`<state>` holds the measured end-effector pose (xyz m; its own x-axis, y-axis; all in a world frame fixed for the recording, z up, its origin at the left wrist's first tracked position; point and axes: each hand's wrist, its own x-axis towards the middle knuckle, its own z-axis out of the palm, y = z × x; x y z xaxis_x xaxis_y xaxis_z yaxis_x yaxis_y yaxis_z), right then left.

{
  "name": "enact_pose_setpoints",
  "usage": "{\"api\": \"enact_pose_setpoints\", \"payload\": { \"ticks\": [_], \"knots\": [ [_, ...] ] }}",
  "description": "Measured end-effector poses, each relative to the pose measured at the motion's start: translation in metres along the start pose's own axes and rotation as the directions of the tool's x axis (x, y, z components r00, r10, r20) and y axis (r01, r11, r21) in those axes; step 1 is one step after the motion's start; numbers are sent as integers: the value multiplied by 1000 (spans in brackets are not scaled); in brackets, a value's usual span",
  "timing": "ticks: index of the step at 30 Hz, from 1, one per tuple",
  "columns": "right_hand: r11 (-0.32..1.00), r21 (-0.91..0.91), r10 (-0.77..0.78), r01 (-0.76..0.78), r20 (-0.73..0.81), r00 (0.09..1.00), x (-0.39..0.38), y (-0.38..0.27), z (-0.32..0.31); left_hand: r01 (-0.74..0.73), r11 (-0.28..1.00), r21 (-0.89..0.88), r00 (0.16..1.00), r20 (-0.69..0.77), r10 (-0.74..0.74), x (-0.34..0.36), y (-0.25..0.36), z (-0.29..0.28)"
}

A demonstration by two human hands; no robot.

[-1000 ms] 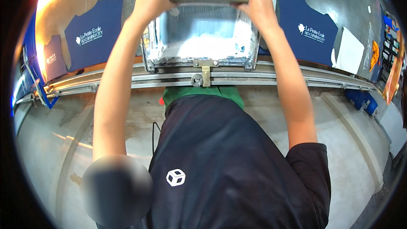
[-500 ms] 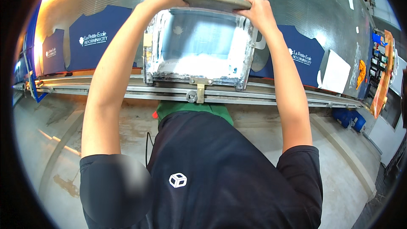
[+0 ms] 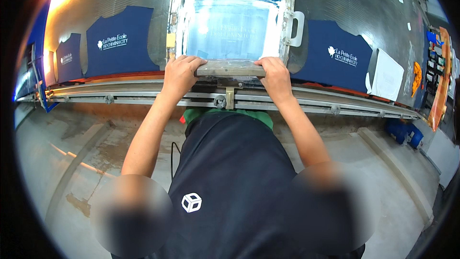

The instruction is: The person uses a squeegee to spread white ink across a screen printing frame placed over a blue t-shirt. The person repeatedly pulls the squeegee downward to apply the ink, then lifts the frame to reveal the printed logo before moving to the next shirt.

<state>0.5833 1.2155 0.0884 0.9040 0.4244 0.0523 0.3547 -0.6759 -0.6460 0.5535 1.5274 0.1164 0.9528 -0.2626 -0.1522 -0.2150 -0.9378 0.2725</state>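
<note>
A screen-printing frame [image 3: 287,0] with crusted edges and a pale blue mesh [image 3: 230,24] lies on the dark worktable, a white handle [image 3: 299,28] on its right side. At the frame's near end, my left hand [image 3: 183,76] and my right hand [image 3: 274,80] grip opposite ends of a long grey-brown squeegee [image 3: 230,69]. Navy fabric pieces with white prints lie flat on either side of the frame, one at left [image 3: 117,55] and one at right [image 3: 326,57].
A smaller navy piece [image 3: 69,64] is at far left. To the right are a white cloth [image 3: 385,76], an orange cloth [image 3: 416,76] and a wooden board [image 3: 438,100]. A metal rail [image 3: 258,99] runs along the front edge; blue containers [image 3: 402,133] stand on the floor at right.
The squeegee, gripped in both my hands, has moved from the frame's far half down toward me to its near end. My arms are now drawn back.
</note>
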Motion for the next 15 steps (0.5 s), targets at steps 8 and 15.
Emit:
{"api": "enact_pose_setpoints", "payload": {
  "ticks": [8,15],
  "knots": [
    [991,-120,-39,57,153,987,66,15,-9,70,994,84,989,128,-81,68,13,-13],
    [983,-38,166,-181,610,775,116,43,-5,57,983,-176,886,462,31,124,-33,8]
  ]
}}
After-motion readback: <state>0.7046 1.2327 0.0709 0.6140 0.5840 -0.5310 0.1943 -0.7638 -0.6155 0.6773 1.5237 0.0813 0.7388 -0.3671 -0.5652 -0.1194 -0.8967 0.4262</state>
